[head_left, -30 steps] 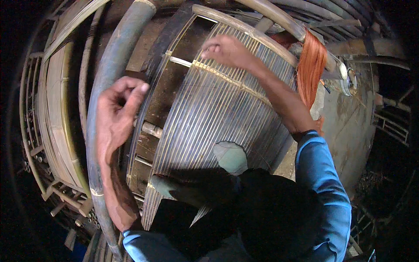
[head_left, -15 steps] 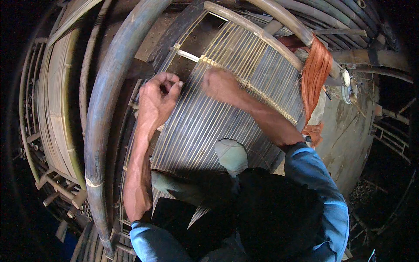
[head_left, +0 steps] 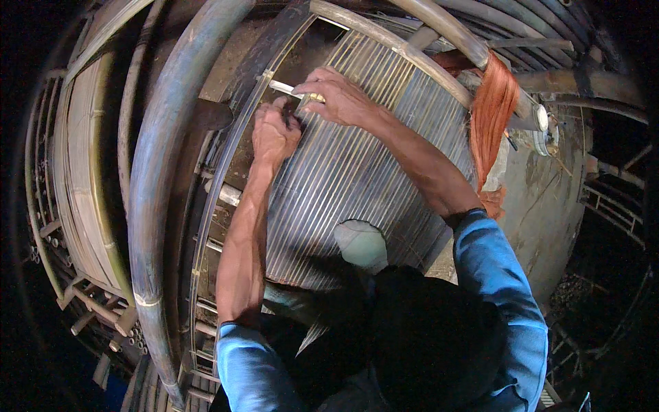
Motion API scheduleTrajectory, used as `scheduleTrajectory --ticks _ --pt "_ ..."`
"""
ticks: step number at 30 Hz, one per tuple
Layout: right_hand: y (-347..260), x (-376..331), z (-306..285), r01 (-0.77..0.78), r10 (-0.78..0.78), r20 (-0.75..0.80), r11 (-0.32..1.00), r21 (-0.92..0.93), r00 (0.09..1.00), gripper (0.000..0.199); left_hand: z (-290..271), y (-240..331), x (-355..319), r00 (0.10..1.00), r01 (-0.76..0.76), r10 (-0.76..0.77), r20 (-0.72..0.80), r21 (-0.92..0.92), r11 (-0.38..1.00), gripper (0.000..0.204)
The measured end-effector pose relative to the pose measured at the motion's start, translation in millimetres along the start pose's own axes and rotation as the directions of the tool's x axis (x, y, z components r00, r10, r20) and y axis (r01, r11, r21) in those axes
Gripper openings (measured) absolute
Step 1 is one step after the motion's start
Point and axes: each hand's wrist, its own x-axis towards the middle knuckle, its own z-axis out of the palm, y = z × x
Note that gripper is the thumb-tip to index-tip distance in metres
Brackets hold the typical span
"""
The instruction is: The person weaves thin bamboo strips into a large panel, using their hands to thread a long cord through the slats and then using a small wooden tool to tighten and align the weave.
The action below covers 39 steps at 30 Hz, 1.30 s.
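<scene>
A bamboo panel of narrow parallel slats lies in front of me, inside a bamboo frame with a long thin left rail. My left hand is at the panel's far left edge, fingers curled in; whatever they pinch is too small to make out. Just beyond and to the right, my right hand rests over the slats. Its thumb and forefinger close around the edge by a pale crosspiece, where a bit of yellowish binding shows between them. The fingertips of both hands nearly meet.
A thick bamboo pole curves along my left, with a stack of pale bamboo strips past it. A rounded bar spans the far end. Reddish-brown fibre hangs at right above a concrete floor.
My left hand has moved right, closer to the slats' edge. My right hand has shifted farther away and slightly left, onto the binding by the pale crosspiece. The view has shifted slightly.
</scene>
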Motion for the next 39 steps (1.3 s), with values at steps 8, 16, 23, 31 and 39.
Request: scheduleTrajectory --ticks 8,16,23,31,39 --pt "30 24 12 0.064 -0.063 0.227 0.998 0.002 0.972 0.022 20 -29 2 0.888 0.438 -0.335 0.316 -0.358 0.824 0.028" --pt "26 23 29 0.061 -0.053 0.086 0.994 -0.093 0.995 0.024 -4 -16 7 0.932 0.356 -0.319 0.173 -0.273 0.894 0.026" --pt "-46 25 -41 -0.326 -0.054 0.549 0.755 0.569 0.834 0.03 -123 38 2 0.734 0.64 -0.278 0.62 -0.493 0.59 0.021" --pt "6 54 -166 -0.134 0.091 0.157 0.947 0.291 0.983 0.027 -162 37 -47 0.749 0.655 -0.574 0.332 -0.502 0.564 0.023" --pt "58 55 -189 -0.518 0.518 0.032 0.852 0.076 0.855 0.032 -121 -6 -69 0.741 0.544 -0.637 -0.211 -0.367 0.755 0.021"
